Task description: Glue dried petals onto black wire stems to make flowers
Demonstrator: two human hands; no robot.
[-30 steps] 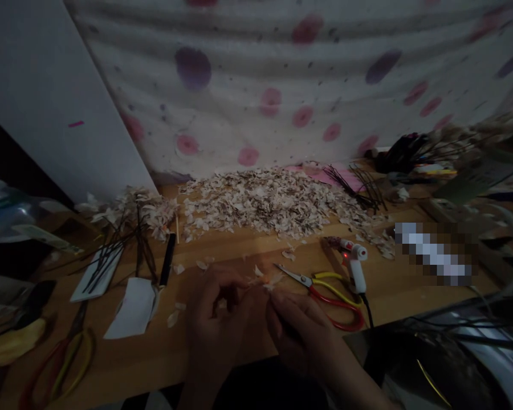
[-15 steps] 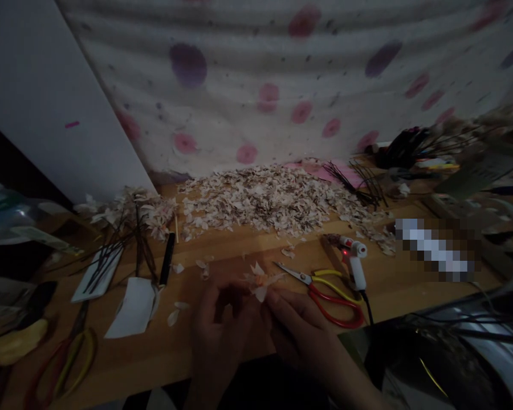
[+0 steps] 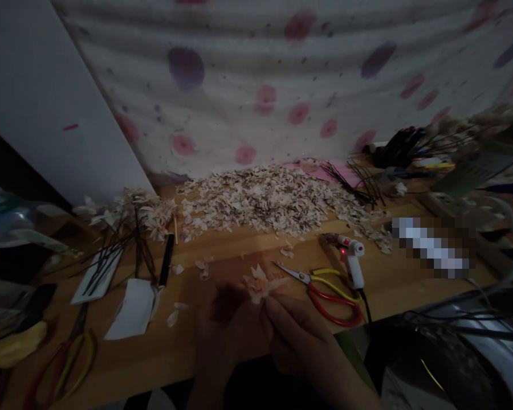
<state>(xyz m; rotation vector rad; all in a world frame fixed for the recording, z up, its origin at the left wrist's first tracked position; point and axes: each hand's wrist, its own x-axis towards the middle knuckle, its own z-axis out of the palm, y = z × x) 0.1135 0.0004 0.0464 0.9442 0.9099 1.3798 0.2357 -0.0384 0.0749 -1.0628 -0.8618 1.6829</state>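
Note:
A pale flower [image 3: 261,282] with pointed petals and an orange-pink middle sits between my hands near the front of the wooden table. My right hand [image 3: 297,330] pinches its lower edge between thumb and forefinger. Beside it on the left is my left hand [image 3: 224,330], dim and blurred; its fingers are partly hidden behind the flower and in shadow. Scissors [image 3: 320,287] with red and yellow handles lie just right of the flower. Beyond them rests a white glue gun [image 3: 353,262] with a red light on.
A wide heap of dried petals [image 3: 256,199] covers the table's back. White paper [image 3: 132,310], a black marker [image 3: 166,261], dark stems [image 3: 141,245] and more scissors [image 3: 64,364] lie left. A power strip [image 3: 453,210] is at right.
The flower has tilted and shows more of its spread petals. My left hand's fingers have drawn back slightly from it, while my right hand still pinches it.

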